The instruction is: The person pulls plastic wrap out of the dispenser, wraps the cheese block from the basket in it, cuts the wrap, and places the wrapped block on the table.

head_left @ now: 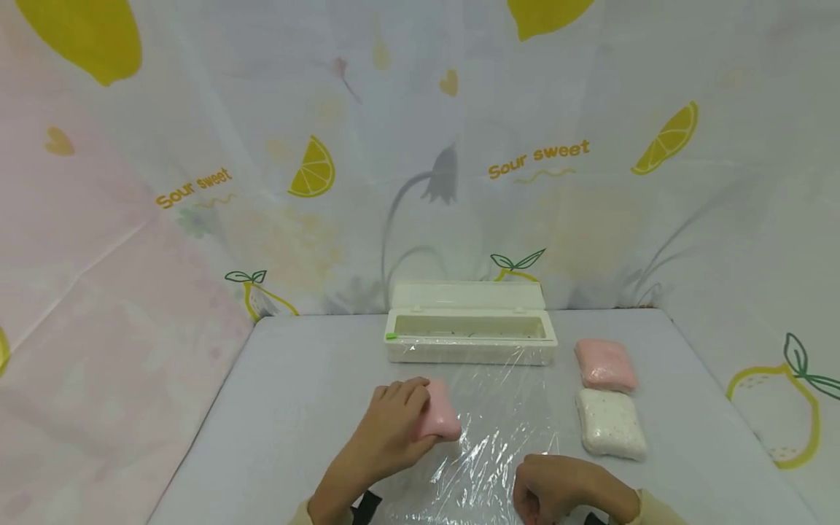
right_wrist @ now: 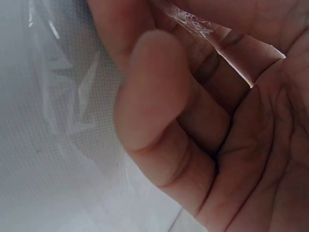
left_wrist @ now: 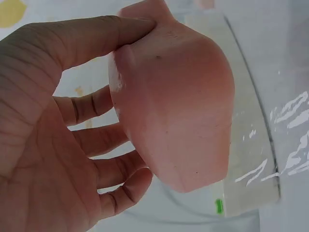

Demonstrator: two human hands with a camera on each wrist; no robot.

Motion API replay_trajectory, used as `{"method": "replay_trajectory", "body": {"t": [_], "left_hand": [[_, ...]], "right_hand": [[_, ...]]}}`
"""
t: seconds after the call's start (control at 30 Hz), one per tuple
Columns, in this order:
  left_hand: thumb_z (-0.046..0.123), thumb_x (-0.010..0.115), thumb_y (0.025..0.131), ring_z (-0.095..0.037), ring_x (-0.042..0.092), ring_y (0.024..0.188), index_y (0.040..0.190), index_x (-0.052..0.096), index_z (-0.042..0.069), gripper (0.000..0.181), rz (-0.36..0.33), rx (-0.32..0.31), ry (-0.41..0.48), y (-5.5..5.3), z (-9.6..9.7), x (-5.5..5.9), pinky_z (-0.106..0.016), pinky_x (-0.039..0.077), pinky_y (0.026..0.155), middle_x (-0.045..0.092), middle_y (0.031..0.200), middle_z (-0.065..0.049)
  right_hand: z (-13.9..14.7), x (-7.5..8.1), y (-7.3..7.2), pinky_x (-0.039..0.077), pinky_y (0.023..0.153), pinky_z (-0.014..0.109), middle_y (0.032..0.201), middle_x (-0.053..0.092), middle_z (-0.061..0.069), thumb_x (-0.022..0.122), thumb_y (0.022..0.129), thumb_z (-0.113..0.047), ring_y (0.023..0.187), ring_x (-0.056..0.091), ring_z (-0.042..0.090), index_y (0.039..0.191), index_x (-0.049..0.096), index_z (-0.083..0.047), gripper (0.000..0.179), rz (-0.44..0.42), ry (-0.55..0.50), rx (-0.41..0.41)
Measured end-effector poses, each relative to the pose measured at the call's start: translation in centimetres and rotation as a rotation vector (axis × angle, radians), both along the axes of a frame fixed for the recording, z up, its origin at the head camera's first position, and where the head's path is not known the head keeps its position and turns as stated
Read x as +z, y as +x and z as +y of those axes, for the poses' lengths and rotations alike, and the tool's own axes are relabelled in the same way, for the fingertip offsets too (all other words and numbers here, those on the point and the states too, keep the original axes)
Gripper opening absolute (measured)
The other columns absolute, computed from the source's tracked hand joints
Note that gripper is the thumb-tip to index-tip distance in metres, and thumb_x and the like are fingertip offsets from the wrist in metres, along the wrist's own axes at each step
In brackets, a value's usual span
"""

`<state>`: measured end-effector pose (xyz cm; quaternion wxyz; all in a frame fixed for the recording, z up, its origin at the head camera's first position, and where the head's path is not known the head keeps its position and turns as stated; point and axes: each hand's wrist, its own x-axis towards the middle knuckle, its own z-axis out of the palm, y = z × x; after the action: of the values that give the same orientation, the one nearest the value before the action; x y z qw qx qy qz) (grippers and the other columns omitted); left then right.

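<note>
My left hand (head_left: 394, 419) grips a smooth pink pillow-shaped block (head_left: 441, 414) with pointed corners, thumb on one side and fingers on the other. It is held over a sheet of cling film (head_left: 485, 437) that stretches from a cream cling film dispenser (head_left: 469, 353) towards me. In the left wrist view the block (left_wrist: 178, 106) fills the middle, with the dispenser behind it. Near the front, my right hand (head_left: 558, 485) has curled fingers holding the film's edge. Crumpled film (right_wrist: 193, 21) runs into those fingers in the right wrist view.
The dispenser's lid (head_left: 467, 295) stands raised at the back, and a green tab (head_left: 391, 336) sits at its left end. To the right lie a film-wrapped pink block (head_left: 607, 365) and a film-wrapped speckled white one (head_left: 612, 424). A lemon-print cloth hangs around the white table (head_left: 289, 408).
</note>
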<state>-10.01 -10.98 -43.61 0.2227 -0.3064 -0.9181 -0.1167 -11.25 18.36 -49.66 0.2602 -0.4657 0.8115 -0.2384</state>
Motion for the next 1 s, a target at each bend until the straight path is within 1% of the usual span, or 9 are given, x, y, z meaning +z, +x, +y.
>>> {"method": "replay_trajectory", "body": {"t": [0.13,0.23,0.3,0.47,0.57,0.77,0.87,1.0], "left_hand": [[0.036,0.080,0.073,-0.022,0.058,0.105,0.096,0.053,0.015,0.041,-0.005,-0.081,-0.036,-0.1,1.8,-0.7,-0.038,0.043,0.082,0.062,0.121,-0.006],[0.036,0.079,0.073,-0.021,0.058,0.104,0.095,0.054,0.016,0.039,-0.001,-0.115,-0.064,-0.2,3.0,-1.4,-0.037,0.043,0.082,0.062,0.122,-0.005],[0.037,0.079,0.073,-0.020,0.058,0.103,0.094,0.054,0.017,0.038,0.014,-0.132,-0.081,-0.2,3.7,-1.9,-0.036,0.043,0.082,0.061,0.121,-0.004],[0.044,0.077,0.076,-0.018,0.057,0.102,0.092,0.053,0.019,0.038,0.047,-0.169,-0.135,-0.2,5.2,-3.4,-0.033,0.042,0.081,0.060,0.120,-0.001],[0.045,0.077,0.077,-0.017,0.057,0.100,0.091,0.054,0.019,0.037,0.047,-0.167,-0.159,-0.3,5.6,-4.1,-0.031,0.042,0.079,0.060,0.118,0.000],[0.046,0.077,0.076,-0.018,0.057,0.099,0.092,0.054,0.019,0.039,0.025,-0.141,-0.210,-0.8,6.1,-5.8,-0.031,0.041,0.079,0.060,0.116,-0.001],[0.046,0.077,0.074,-0.018,0.057,0.098,0.092,0.055,0.018,0.040,0.035,-0.127,-0.243,-0.9,6.3,-6.7,-0.031,0.040,0.078,0.060,0.116,-0.001],[0.048,0.077,0.071,-0.018,0.057,0.097,0.092,0.055,0.018,0.042,0.079,-0.107,-0.259,-0.9,6.6,-7.6,-0.032,0.041,0.077,0.060,0.116,-0.001]], "right_hand": [[0.0,0.1,0.0,0.041,0.045,0.013,0.053,0.049,-0.024,0.081,0.060,0.004,0.048,0.041,-0.011,0.062,0.069,-0.017,0.024,0.017,0.012,-0.001],[0.0,0.1,0.0,0.040,0.045,0.012,0.053,0.048,-0.025,0.081,0.059,0.003,0.048,0.041,-0.010,0.062,0.069,-0.018,0.025,0.036,0.033,0.002],[-0.1,0.1,0.0,0.039,0.045,0.012,0.053,0.047,-0.025,0.081,0.059,0.005,0.048,0.039,-0.011,0.061,0.068,-0.018,0.026,0.050,0.042,0.012],[-0.2,0.4,0.0,0.038,0.045,0.013,0.052,0.046,-0.024,0.080,0.060,0.006,0.048,0.039,-0.010,0.061,0.067,-0.017,0.026,0.031,0.064,0.016],[-0.2,0.5,0.0,0.038,0.045,0.013,0.052,0.046,-0.024,0.080,0.061,0.005,0.049,0.040,-0.009,0.061,0.067,-0.016,0.025,0.021,0.075,0.014],[-0.4,0.3,-0.1,0.039,0.046,0.013,0.052,0.046,-0.024,0.081,0.063,0.003,0.048,0.039,-0.009,0.062,0.067,-0.016,0.024,0.014,0.076,0.016],[-0.4,0.2,-0.1,0.039,0.046,0.013,0.053,0.046,-0.024,0.081,0.063,0.003,0.049,0.039,-0.009,0.062,0.067,-0.016,0.024,0.015,0.072,0.019],[-0.3,0.1,-0.1,0.038,0.045,0.012,0.052,0.046,-0.024,0.081,0.062,0.004,0.048,0.038,-0.011,0.061,0.067,-0.016,0.024,0.025,0.054,0.025]]}}
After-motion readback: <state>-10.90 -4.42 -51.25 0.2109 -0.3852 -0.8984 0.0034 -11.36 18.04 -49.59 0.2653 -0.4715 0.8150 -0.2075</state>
